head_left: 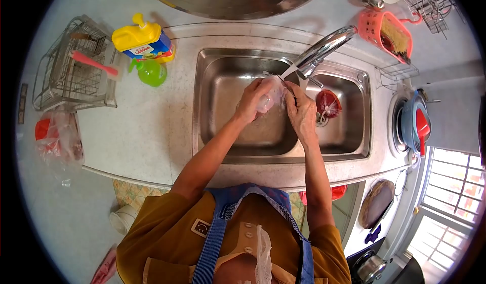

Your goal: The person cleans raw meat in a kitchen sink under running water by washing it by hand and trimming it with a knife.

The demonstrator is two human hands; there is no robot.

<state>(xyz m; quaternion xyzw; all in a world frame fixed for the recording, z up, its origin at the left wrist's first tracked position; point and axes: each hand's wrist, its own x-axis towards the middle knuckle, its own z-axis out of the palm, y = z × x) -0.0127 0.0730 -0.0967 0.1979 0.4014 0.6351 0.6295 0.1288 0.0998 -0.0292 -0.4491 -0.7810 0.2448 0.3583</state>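
Over the large sink basin (217,127), my left hand (251,100) is closed around a translucent pinkish plastic item (275,92), whose exact kind I cannot make out. A rounded clear part of it shows below my left fingers. My right hand (302,112) is at its right side, fingers bent and pinched at its edge. Water runs from the chrome faucet (321,48) onto the item between both hands. In the smaller basin to the right lies a red bowl-like thing (328,104) with clear plastic on it, beside the drain.
A yellow-and-blue detergent jug (144,40) and a green pump bottle (151,73) stand left of the sink, near a wire rack (76,76). A pink basket (386,33) holding a sponge is at the back right. A large metal lid-like disc (243,0) overhangs the back.
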